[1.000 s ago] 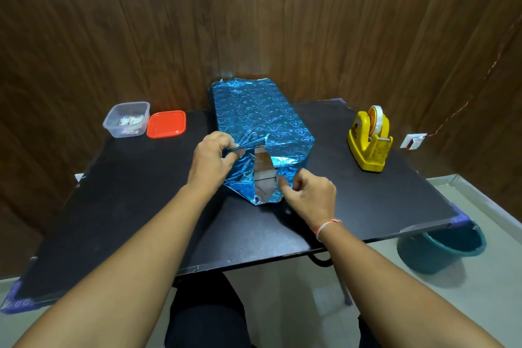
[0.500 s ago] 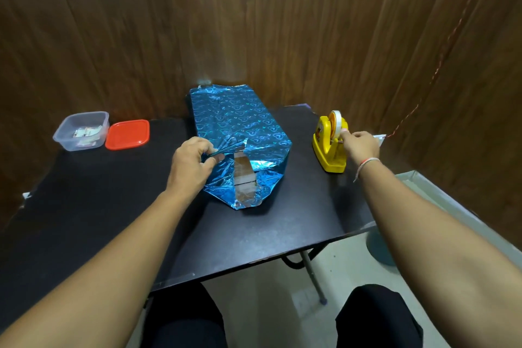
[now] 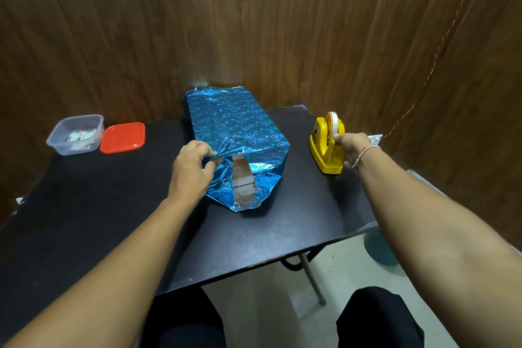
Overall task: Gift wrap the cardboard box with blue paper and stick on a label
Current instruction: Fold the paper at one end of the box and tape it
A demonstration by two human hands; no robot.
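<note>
i hold the paper flap with one hand and reach the tape with the other

my left hand [image 3: 189, 169] pinches a fold of the blue paper [image 3: 226, 124] at the near end of the cardboard box [image 3: 242, 175], which lies in the middle of the black table [image 3: 84, 206]. my right hand [image 3: 350, 150] has fingers curled on the yellow tape dispenser [image 3: 324, 147], right of the box
</note>
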